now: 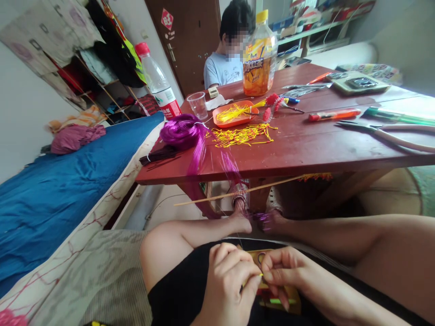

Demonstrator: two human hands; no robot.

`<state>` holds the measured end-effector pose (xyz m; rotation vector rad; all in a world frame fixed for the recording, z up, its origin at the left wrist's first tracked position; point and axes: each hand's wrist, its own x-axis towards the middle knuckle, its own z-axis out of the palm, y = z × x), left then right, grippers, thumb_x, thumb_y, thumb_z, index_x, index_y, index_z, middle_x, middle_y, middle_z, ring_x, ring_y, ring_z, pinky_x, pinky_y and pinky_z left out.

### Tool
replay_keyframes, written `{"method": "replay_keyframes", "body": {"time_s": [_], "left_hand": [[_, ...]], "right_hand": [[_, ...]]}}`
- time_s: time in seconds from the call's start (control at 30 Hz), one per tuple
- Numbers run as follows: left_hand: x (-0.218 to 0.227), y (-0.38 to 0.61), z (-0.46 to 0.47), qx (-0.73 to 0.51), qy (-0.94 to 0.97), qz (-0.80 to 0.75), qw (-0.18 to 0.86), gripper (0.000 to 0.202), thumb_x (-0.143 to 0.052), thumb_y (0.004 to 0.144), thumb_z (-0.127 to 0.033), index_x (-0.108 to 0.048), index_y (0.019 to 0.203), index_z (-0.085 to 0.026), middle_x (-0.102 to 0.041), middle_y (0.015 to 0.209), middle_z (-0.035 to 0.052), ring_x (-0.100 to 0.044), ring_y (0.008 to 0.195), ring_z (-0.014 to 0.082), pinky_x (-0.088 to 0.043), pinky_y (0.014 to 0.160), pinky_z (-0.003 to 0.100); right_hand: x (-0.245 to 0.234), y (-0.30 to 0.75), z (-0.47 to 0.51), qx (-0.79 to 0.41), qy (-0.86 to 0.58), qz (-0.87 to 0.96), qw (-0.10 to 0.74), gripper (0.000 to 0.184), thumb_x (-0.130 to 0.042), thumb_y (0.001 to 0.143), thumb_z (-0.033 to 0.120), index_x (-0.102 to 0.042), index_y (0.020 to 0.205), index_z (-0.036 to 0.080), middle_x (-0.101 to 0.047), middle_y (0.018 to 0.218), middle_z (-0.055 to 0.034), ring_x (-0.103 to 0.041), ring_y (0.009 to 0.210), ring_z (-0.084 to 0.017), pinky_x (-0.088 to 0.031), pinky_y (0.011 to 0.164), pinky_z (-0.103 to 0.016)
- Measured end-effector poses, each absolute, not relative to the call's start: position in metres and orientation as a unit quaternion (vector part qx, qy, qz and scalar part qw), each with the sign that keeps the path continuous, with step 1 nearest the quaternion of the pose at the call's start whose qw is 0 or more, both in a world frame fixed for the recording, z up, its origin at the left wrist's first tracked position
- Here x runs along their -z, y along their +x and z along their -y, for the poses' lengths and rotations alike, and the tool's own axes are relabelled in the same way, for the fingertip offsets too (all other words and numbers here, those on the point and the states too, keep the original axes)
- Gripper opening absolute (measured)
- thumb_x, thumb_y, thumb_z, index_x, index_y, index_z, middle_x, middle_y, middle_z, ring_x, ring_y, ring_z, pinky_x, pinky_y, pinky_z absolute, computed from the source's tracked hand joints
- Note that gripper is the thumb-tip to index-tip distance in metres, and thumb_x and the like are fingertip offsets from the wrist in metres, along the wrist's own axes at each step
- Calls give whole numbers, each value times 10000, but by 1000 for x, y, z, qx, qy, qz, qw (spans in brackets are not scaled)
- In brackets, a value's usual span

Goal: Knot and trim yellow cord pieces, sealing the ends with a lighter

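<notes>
Over my lap, my left hand [233, 278] and my right hand [287, 271] meet, fingertips almost touching. Both are closed in a pinch at a tiny yellow piece [261, 275]; most of it is hidden by the fingers. Under the hands lies a yellowish item [294, 294] on black cloth, largely covered. On the table ahead rests a hank of shiny purple thread [181, 131], its loose ends hanging over the edge. Beside it are a pile of yellow strands with red marks [243, 136] and an orange tray [234, 122] holding more yellow strands.
The red-brown table [288, 156] carries pliers [390, 131], an orange-red pen [335, 115], a tea bottle [260, 63], a red-capped bottle [158, 83] and a plastic cup [197, 105]. A thin stick [234, 194] lies below its edge. A person [224, 68] sits opposite; a bed [84, 181] stands left.
</notes>
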<state>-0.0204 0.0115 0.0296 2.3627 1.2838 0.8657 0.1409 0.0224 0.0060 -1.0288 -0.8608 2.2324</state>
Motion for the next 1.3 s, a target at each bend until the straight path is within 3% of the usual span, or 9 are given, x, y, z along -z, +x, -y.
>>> {"method": "replay_keyframes", "body": {"time_s": [0.3,0.53,0.67,0.8,0.9,0.97,1.2,1.3], "left_hand": [[-30,-19,-11,-277,828,-446,196,158,-557,698,-29,-573,644,-177,-636,673,4,-521,695,161,-398,661,304],[-26,-13,-9,-256,742,-530,321,150,-513,701,-83,-482,601,-191,-583,625,7,-523,666,175,-403,644,304],[-22,-12,-9,-263,686,-556,389,152,-496,713,-127,-459,585,-200,-542,613,1,-501,674,183,-379,655,299],[-24,-9,-11,-222,633,-604,431,157,-476,680,-108,-421,563,-196,-491,625,-3,-479,684,179,-343,660,288],[-28,-6,-13,-171,657,-616,400,171,-450,601,-47,-376,538,-189,-478,614,-7,-462,703,181,-301,680,297],[-30,-5,-16,-146,677,-611,383,176,-439,556,-31,-360,525,-185,-474,603,-9,-451,717,185,-281,691,303],[-26,-14,-25,-184,556,-582,564,59,-480,644,-152,-485,592,-178,-461,596,-29,-439,626,143,-326,603,251],[-24,-17,-27,-223,551,-586,550,58,-503,697,-182,-555,711,-163,-523,666,-11,-466,652,146,-360,626,248]], "right_hand": [[-4,140,-21,-823,-383,324,266,293,-701,601,392,-541,595,146,-527,473,54,-424,389,-48,-323,431,-186],[-1,137,-16,-786,-401,371,289,351,-671,634,466,-492,628,165,-485,531,54,-387,442,-60,-308,452,-201],[-4,135,-15,-752,-415,426,283,267,-599,714,394,-461,652,174,-456,556,52,-390,481,-80,-298,472,-210],[-8,135,-14,-585,-467,605,272,124,-494,780,211,-494,659,183,-531,630,18,-481,577,-128,-357,548,-231],[-6,136,-10,-440,-457,727,263,161,-434,807,127,-517,685,191,-601,725,-21,-542,686,-164,-399,634,-252],[-4,137,-8,-402,-448,755,261,193,-403,823,110,-522,697,193,-610,734,-31,-559,712,-172,-416,655,-258],[0,138,-12,-446,-489,702,262,150,-480,809,135,-558,697,197,-625,680,15,-561,618,-139,-415,584,-217],[1,138,-11,-438,-495,705,256,154,-459,826,158,-579,735,188,-626,690,-1,-563,625,-151,-424,585,-235]]}}
